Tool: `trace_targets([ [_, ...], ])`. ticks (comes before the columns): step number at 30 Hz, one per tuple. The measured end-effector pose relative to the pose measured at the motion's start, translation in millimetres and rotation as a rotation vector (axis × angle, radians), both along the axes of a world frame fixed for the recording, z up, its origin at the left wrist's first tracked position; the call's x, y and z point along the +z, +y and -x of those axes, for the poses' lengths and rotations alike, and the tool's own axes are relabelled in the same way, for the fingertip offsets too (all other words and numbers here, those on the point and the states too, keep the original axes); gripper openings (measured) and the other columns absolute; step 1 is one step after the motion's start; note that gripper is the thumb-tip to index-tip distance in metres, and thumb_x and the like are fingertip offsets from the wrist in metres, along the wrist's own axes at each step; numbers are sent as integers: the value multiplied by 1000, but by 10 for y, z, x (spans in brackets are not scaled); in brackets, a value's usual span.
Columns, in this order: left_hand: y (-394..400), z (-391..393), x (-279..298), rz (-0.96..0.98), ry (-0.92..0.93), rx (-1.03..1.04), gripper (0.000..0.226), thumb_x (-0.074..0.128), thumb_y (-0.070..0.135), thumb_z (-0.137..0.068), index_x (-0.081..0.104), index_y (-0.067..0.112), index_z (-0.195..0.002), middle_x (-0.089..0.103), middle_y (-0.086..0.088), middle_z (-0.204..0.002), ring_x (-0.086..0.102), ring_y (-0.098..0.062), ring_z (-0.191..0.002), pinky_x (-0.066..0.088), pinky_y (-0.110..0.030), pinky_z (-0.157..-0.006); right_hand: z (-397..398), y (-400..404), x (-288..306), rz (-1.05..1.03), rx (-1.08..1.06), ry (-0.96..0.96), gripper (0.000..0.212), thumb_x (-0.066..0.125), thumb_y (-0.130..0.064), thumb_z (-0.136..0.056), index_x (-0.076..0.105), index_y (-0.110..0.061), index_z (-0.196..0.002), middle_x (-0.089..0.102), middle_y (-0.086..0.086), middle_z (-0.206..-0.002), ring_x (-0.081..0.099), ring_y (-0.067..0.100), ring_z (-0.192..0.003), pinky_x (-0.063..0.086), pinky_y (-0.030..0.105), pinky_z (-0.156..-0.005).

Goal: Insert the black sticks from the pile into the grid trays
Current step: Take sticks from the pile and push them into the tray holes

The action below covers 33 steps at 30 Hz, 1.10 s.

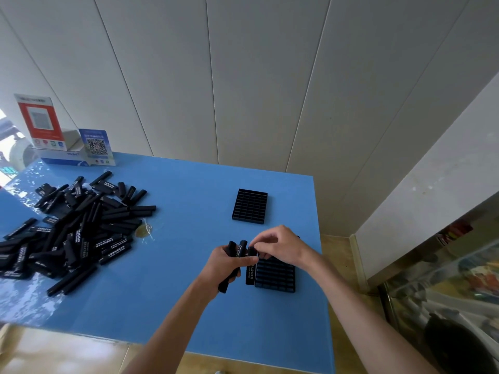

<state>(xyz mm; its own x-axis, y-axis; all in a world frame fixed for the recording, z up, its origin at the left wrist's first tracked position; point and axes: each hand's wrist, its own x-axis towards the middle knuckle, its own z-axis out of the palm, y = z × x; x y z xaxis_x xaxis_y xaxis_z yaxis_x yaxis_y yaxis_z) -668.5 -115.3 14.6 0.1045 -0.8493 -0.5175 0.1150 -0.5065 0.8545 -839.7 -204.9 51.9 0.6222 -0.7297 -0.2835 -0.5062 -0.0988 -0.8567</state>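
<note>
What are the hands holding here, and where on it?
Left hand grips a bundle of black sticks around their middle; right hand pinches the top end of one stick.

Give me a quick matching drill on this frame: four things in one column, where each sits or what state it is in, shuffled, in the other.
Things
1. pile of black sticks
2. far grid tray
3. near grid tray
4. left hand

Places or states
A. under the right hand, one stick standing at its left edge
B. grips a bundle of sticks
C. left part of the blue table, heaped loose
D. alone toward the table's far edge, no sticks showing in it

Pairs: 1-C, 2-D, 3-A, 4-B
</note>
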Motion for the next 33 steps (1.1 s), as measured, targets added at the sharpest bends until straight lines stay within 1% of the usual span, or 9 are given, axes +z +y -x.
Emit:
trace_targets([
  [3,3,9,-11,8,4,-5,37,92,16,-71,58,6,-83,51,2,-55,46,-13,-47,34,-25,-43,-31,-3,-3,48,37,27,7,73,-21,-89,78,-16,-90,76,-2,-83,74,13,-78,61,29,-77],
  [6,9,-10,-42,-11,16,38,36,91,19,-73,61,5,-89,53,-1,-59,47,-13,-48,35,-25,-44,-35,-45,-24,97,10,69,5,72,-16,-92,75,-13,-92,75,-1,-79,73,10,-74,60,24,-73],
  [10,45,-124,-91,-37,107,166,29,80,22,-86,63,3,-99,64,-10,-85,47,-13,-49,37,-26,-47,38,-138,-99,274,-158,121,6,68,-10,-93,72,-15,-91,73,0,-78,70,7,-69,58,26,-75],
  [11,52,-159,-104,-49,131,193,26,77,22,-89,62,3,-100,65,-10,-88,47,-14,-50,37,-26,-48,63,-151,-127,314,-189,127,7,68,-9,-93,71,-15,-91,72,-1,-78,69,7,-69,57,26,-75],
  [16,67,-285,-183,-101,220,272,20,68,20,-94,56,5,-98,57,-6,-70,47,-16,-51,37,-25,-43,115,-125,-280,493,-216,187,4,67,-11,-94,70,-13,-94,70,-4,-89,64,12,-83,52,25,-80],
  [19,79,-313,-191,-114,260,291,13,57,18,-95,55,6,-96,56,-8,-73,48,-17,-53,36,-24,-42,96,-81,-356,516,-201,208,6,66,-10,-94,71,-12,-98,70,-2,-94,63,13,-86,51,25,-83],
  [22,78,-324,-185,-105,295,304,13,51,17,-96,56,5,-97,57,-11,-80,48,-18,-54,37,-24,-41,84,-62,-420,532,-180,231,9,66,-11,-95,71,-12,-102,69,-2,-96,61,13,-88,51,26,-85],
  [29,57,-375,-198,-104,227,271,14,64,15,-96,58,2,-95,56,-11,-84,51,-17,-54,39,-23,-43,53,-41,-475,570,-160,254,12,66,-13,-95,73,-11,-104,64,-2,-97,58,14,-87,51,30,-85],
  [33,77,-379,-197,-85,228,240,19,69,16,-94,59,0,-96,58,-12,-86,51,-16,-54,38,-23,-43,44,-28,-506,571,-126,295,17,62,-16,-99,72,-11,-112,59,-2,-102,55,11,-90,44,20,-83],
])
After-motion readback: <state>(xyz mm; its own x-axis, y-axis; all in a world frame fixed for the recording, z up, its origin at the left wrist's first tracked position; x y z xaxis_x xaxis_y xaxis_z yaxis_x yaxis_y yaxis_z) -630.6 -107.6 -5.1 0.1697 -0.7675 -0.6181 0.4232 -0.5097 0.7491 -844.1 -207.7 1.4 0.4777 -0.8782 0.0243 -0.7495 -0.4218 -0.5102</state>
